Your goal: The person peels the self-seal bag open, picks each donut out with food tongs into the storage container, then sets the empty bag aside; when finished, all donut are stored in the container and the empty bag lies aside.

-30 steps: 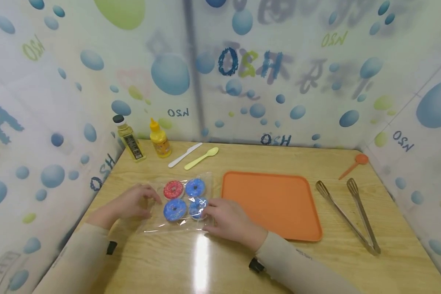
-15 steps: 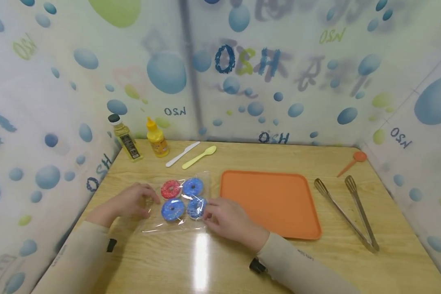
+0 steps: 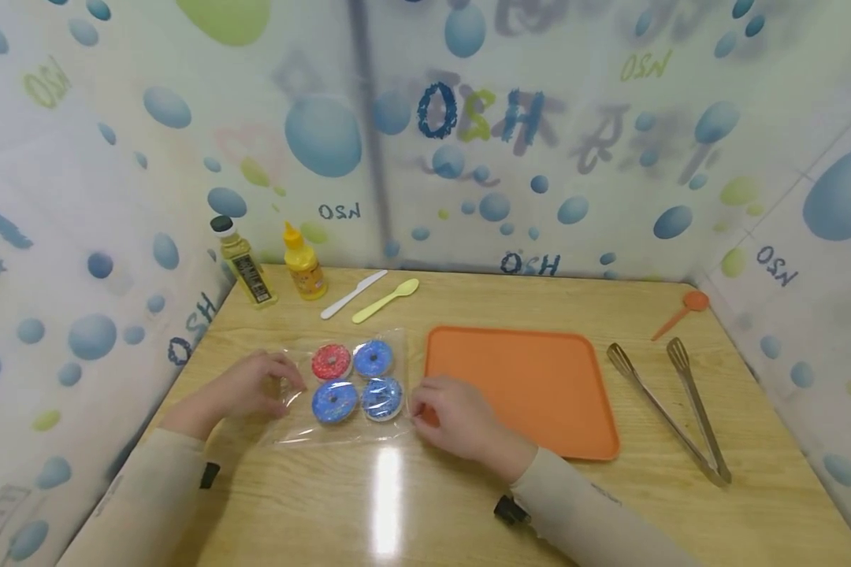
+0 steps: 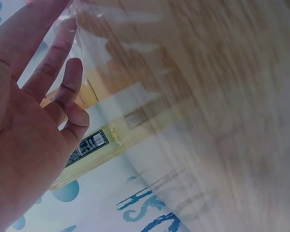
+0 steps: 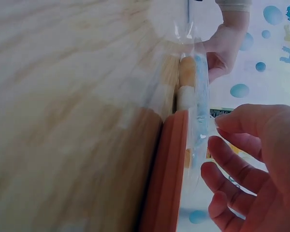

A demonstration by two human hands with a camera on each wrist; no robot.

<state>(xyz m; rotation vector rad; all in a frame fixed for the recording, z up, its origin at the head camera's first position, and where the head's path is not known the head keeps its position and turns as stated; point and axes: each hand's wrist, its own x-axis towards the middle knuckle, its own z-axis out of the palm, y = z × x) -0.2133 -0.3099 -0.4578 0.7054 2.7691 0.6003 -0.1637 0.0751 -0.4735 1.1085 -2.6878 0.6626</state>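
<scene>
A clear plastic bag (image 3: 362, 435) lies on the table with one red doughnut (image 3: 322, 370) and three blue doughnuts (image 3: 346, 409) in it. My left hand (image 3: 251, 386) is at the bag's left end, index finger and thumb spread apart over the film. In the left wrist view, the film fans out from the fingertips of the left hand (image 4: 34, 106). Just off the bag's right edge is my right hand (image 3: 461, 413), over the left side of an orange tray (image 3: 532, 394). The right wrist view has the right hand's thumb and fingers (image 5: 241, 121) slightly parted beside the bag.
Long metal tongs (image 3: 663, 413) and an orange spoon (image 3: 695, 302) lie at the right. At the back left stand an oil bottle (image 3: 251, 272) and a yellow squeeze bottle (image 3: 305, 268). Near them are a white knife (image 3: 354, 294) and a pale yellow spoon (image 3: 386, 301). Patterned walls border the table.
My right hand has shifted right, off the near right blue doughnut, which now shows whole. My left hand has stayed at the bag's left end.
</scene>
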